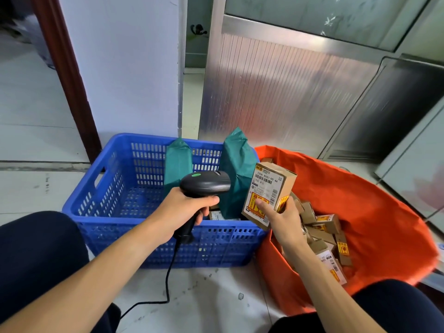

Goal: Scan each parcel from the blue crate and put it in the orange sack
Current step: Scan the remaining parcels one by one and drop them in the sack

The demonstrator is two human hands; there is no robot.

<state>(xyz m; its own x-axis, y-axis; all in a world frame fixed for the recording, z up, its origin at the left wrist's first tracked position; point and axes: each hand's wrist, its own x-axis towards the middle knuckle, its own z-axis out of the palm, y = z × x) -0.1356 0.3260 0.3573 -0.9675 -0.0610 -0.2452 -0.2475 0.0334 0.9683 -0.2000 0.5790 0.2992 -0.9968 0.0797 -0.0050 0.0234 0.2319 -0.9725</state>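
Blue crate (96, 213) at left holds two upright green bag parcels (179, 162) and a few flat ones low at its right end; left hand (179, 212) is clenched round the handle of the black scanner (205, 183), head aimed right. Just right, right hand (282, 216) grasps a small cardboard parcel (269, 193) by its lower end, label facing the scanner, held over the crate's right rim beside the orange sack (360, 195), which already holds many similar boxes. Box looks light, stiff, probably fragile by its sticker; hold by the edges, clear of the barcode.
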